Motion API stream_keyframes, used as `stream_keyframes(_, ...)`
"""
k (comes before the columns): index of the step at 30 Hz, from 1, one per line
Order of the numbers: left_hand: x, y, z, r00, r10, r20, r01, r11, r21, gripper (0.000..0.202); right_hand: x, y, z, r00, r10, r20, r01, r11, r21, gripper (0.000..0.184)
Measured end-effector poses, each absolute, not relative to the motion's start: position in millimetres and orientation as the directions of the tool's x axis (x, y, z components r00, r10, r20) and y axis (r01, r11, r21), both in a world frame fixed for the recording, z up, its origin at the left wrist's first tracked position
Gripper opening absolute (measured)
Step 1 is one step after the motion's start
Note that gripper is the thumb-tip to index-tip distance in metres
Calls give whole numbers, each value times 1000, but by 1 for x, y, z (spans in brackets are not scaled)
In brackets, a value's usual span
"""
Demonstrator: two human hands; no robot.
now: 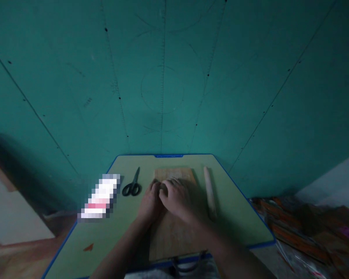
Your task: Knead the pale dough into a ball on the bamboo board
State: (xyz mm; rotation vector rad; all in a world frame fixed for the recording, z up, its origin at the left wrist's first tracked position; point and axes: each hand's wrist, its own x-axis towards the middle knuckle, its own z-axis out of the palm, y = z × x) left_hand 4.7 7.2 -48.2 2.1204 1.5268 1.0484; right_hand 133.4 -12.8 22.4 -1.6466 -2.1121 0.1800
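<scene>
Wooden, the board [170, 240] lies lower centre of the frame, under your left hand [149, 199] and right hand [176, 195], both curled and close together; whether they grip anything I cannot tell. You seem to be mid-handwork there, and the next move likely calls for a steady board. Around it, your green tabletop [235, 221] holds scissors [135, 181] left and a rod [210, 193] right, below a teal wall [174, 77].

Single head-worn view, facing forward and down, table [232, 209] close below, green wall [174, 77] just beyond
</scene>
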Motion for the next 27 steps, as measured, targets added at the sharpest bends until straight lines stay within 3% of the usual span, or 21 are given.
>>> stream_keyframes(4,4,9,-53,129,918,376,696,-354,624,30,140,25,17,-170,958,231,893,249,-375,25)
stream_keyframes(9,5,8,-51,120,934,336,720,-315,618,33,166,62,7,-176,966,191,932,226,-284,23)
stream_keyframes(13,5,6,-45,125,937,326,714,-313,626,32,195,56,4,-189,964,185,939,232,-253,31)
stream_keyframes(17,3,7,-45,125,935,331,716,-316,622,33,228,24,-2,-306,936,172,915,339,-217,44)
stream_keyframes(23,3,7,-45,127,941,314,711,-308,633,35,225,-36,2,-319,931,178,832,365,-418,48)
stream_keyframes(27,2,5,-45,135,941,312,691,-315,651,35,181,-59,15,-308,939,155,848,345,-403,44)
